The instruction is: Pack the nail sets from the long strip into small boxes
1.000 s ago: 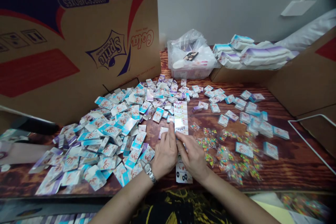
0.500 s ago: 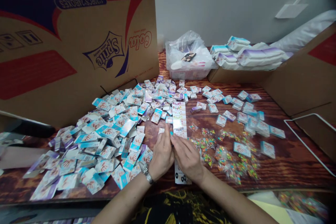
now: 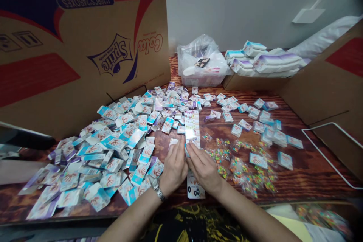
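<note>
My left hand [image 3: 174, 164] and my right hand [image 3: 203, 168] meet at the middle of the table, fingers closed together around a small box [image 3: 186, 151]. Only a blue edge of that box shows; the rest is hidden by my fingers. Under my hands lies a long strip of printed sticker sheets [image 3: 192, 124], its near end showing below my right wrist. To the left spreads a big heap of small blue and purple cartons [image 3: 116, 143] with a hand print on them, several with raised flaps. Small clear packets of coloured candy [image 3: 238, 164] lie right of my right hand.
A large cardboard carton [image 3: 85, 45] stands at the left, another [image 3: 326, 94] at the right. Behind are a plastic tub [image 3: 202, 79] with a clear bag and a low box of wrapped packs [image 3: 263, 60]. Small cartons [image 3: 272, 132] lie scattered at right. Someone's forearm [image 3: 21, 171] shows at far left.
My hands stay together around the small box, and the fingertips have come down slightly toward me. The whole view has shifted a little; nothing else visibly moved.
</note>
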Tool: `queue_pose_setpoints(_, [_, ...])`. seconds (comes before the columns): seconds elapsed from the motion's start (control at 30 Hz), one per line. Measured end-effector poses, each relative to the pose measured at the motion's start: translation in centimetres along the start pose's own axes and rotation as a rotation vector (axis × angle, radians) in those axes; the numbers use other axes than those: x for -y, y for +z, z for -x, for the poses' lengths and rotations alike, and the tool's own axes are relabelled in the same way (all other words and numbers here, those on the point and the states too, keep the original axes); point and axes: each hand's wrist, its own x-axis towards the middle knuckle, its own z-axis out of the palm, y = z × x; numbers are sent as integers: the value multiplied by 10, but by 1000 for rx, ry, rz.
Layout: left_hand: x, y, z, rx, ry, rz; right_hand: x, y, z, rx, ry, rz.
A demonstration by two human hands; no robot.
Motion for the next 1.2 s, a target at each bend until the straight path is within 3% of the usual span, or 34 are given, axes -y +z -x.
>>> queue_pose_setpoints(0.13, [-3, -3, -5, 8, -4, -70, 3, -2, -4, 71, 139, -189])
queue_pose_setpoints(0.2, [-5, -6, -8, 51, 4, -78, -10, -7, -8, 77, 263, -249])
queue_pose_setpoints(0.33, [-3, -4, -4, 102, -23, -84, -83, -32, -5, -34, 647, -38])
queue_pose_setpoints(0.43, [4, 8, 9, 189, -15, -110, -140, -52, 1, 33, 787, 293])
queue_pose_setpoints(0.47, [5, 13, 14, 230, -5, -121, -150, -54, 1, 36, 768, 349])
queue_pose_setpoints(0.53, [7, 23, 21, 292, 17, -149, -156, -47, -2, 100, 586, 398])
queue_pose_setpoints(0.67, [5, 32, 27, 338, 34, -221, -129, -5, -16, 499, 74, 268])
queue_pose_setpoints(0.77, [5, 30, 27, 352, 33, -255, -111, 20, -23, 664, -40, 225])
queue_pose_setpoints(0.87, [8, 30, 27, 360, 28, -248, -105, 27, -21, 657, -56, 233])
queue_pose_setpoints(1.03, [11, 35, 30, 310, -2, -152, -96, 26, -11, 534, -56, 170])
queue_pose_setpoints(1.2, [16, 22, 14, 107, -123, 75, -67, -2, -21, 439, -21, -18])
